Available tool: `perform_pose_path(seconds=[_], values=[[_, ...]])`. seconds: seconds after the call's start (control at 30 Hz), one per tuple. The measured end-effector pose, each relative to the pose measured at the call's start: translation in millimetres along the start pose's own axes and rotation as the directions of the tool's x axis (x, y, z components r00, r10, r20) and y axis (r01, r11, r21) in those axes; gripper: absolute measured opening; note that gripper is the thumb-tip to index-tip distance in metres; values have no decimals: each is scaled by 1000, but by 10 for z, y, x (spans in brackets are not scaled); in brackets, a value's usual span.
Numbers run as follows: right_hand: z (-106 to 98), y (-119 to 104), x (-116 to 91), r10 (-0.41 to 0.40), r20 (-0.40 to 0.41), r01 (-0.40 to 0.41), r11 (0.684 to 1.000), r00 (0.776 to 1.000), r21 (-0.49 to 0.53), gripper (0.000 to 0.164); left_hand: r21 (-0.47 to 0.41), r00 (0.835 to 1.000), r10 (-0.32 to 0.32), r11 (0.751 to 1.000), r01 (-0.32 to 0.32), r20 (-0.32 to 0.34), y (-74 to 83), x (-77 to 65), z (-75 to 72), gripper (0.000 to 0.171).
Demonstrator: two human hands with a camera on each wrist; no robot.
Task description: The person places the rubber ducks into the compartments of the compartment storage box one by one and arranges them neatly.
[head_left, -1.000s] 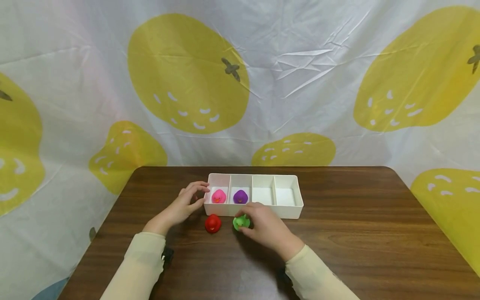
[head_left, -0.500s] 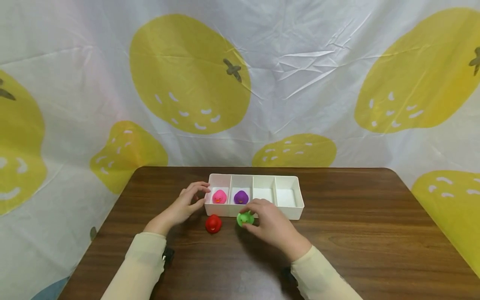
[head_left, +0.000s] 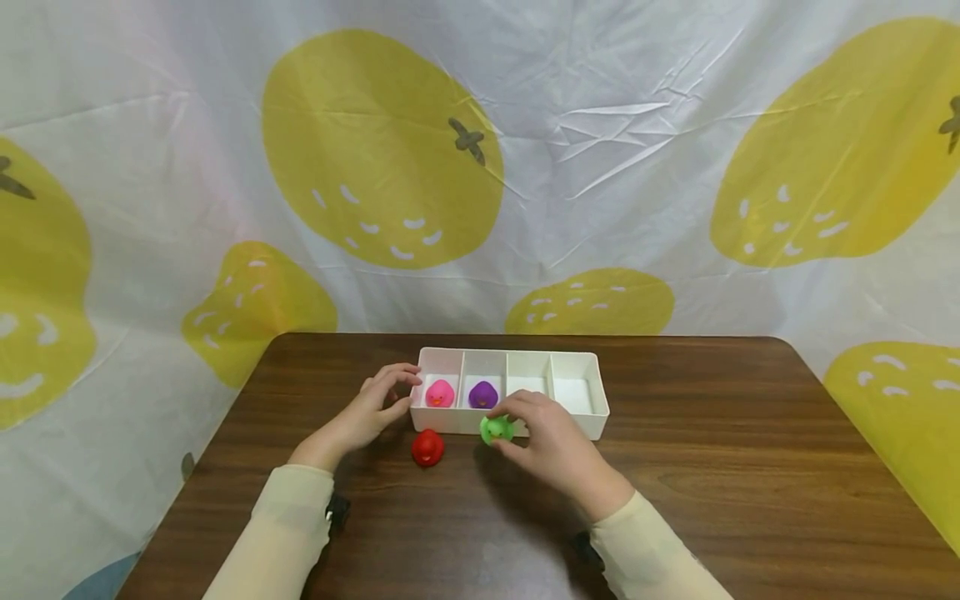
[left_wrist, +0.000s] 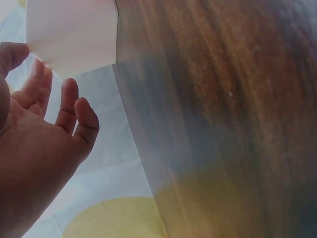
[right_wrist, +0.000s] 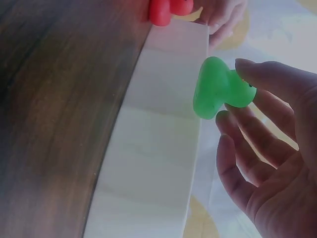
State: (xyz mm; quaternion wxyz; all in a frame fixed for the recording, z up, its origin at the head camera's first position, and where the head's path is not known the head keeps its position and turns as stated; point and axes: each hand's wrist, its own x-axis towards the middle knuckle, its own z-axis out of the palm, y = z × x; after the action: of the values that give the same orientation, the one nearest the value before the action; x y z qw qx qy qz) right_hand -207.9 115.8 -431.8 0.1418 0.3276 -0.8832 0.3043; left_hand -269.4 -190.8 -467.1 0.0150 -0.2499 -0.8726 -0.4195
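Observation:
My right hand (head_left: pixel 551 442) pinches a green rubber duck (head_left: pixel 496 430) by its head between thumb and fingers. In the right wrist view the green duck (right_wrist: pixel 212 88) overlaps the rim of the white divided tray (right_wrist: pixel 148 139), held up before its front wall. At the left end of the tray (head_left: pixel 570 425), my left hand (head_left: pixel 367 408) has relaxed, spread fingers, with fingertips right at the end wall. A pink duck (head_left: pixel 439 393) sits in the leftmost compartment and a purple duck (head_left: pixel 483 395) in the one beside it. A red duck (head_left: pixel 427 448) stands on the table before the tray.
The tray's two right compartments (head_left: pixel 574 392) hold no duck. Brown wood-grain table (head_left: pixel 712 467) surrounds the tray. Behind it hangs a white curtain (head_left: pixel 600 208) printed with yellow fruit.
My right hand has lifted the green duck and moved it slightly right and toward the tray. The left hand stays at the tray's end, and the other ducks have not moved.

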Motion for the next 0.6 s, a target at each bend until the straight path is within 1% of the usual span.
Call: perform_pose_path(seconds=[0.2, 0.37, 0.47, 0.6], values=[[-67, -15, 20, -19, -28, 18, 1000, 999, -6, 30, 2, 1000, -2, 1000, 2, 4, 2, 4, 2, 30], [-114, 6, 40, -32, -54, 31, 999, 998, -33, 31, 5, 1000, 3, 1000, -3, 0, 1, 3, 1, 30], [-150, 25, 49, -18, -61, 17, 1000, 998, -22, 31, 5, 1000, -1, 1000, 1, 1, -6, 3, 3, 31], [-213, 59, 66, 20, -74, -20, 1000, 997, 1, 30, 8, 1000, -1, 1000, 1, 2, -6, 0, 6, 30]])
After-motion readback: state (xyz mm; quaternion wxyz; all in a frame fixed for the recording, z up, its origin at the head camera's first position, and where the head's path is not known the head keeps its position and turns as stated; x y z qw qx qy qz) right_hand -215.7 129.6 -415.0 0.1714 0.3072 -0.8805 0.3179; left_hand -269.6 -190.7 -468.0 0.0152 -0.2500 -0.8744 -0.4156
